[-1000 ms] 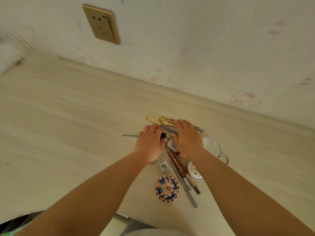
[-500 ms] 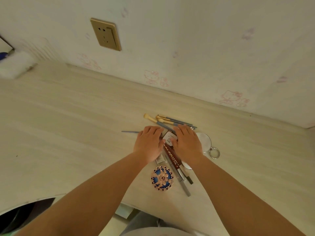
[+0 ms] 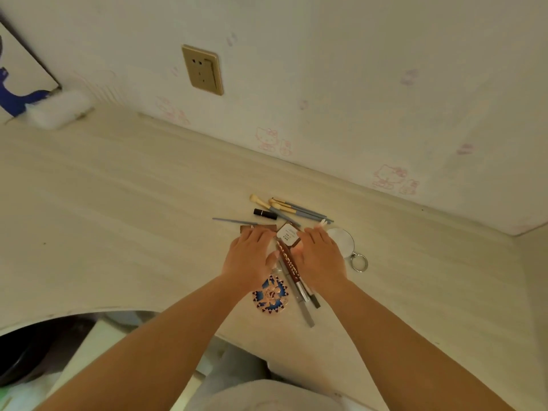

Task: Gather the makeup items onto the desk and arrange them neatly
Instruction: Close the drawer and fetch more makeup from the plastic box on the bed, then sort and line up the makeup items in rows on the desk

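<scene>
Resting flat on the pile, the left hand (image 3: 250,258) and right hand (image 3: 318,256) lie palm-down with straight fingers, apart, either side of one long brown tube (image 3: 287,262) on the desk (image 3: 118,218); beyond the tube's far end sit one labelled brown compact (image 3: 289,235), one black lipstick (image 3: 264,213) and about four blue-handled brushes (image 3: 296,209) — exact count unclear; right of the tube, one round mirror (image 3: 344,240); nearer than it, one blue patterned compact (image 3: 271,295) and two pencils (image 3: 305,304).
</scene>
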A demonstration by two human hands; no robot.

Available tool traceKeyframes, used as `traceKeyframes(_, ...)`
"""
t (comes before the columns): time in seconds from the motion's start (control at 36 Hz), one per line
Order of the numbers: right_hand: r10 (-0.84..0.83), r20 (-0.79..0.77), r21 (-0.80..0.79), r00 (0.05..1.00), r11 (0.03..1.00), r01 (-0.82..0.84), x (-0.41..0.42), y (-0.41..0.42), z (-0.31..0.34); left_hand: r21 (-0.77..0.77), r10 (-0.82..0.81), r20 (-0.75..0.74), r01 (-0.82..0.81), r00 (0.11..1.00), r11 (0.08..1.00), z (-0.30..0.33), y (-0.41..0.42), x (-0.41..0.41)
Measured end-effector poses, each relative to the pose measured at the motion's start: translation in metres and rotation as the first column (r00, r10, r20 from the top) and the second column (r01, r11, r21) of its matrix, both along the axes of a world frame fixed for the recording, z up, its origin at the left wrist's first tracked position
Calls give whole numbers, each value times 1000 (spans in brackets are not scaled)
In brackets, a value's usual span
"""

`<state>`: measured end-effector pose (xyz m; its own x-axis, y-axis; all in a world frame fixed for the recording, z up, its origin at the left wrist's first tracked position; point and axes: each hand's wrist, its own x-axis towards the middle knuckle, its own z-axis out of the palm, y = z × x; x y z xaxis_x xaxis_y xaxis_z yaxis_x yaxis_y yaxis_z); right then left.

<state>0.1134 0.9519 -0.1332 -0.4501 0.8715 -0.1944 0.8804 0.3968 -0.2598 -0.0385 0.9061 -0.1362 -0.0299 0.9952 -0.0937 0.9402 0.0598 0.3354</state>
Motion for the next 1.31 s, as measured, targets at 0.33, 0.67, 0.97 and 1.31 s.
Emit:
traceKeyframes(0.33,-118,-40,10,992,993,118,-4,-1,-6,-62,-68,-31,66,997,996,2,13,-18)
traceKeyframes(0.67,-546,-177,149,819,808,571,-18,-12,-26,-147,-645,97,652,758,744,-7,62,-34)
traceKeyframes(0.97,-692,-323,221,645,608,763,-32,-68,-37,-280,-964,-14,925,264,257,-28,38,-27)
traceKeyframes(1.31,-837,-300,-175,457,519,837,-21,-98,-24,-172,-915,-25,900,402,400,-31,23,-15)
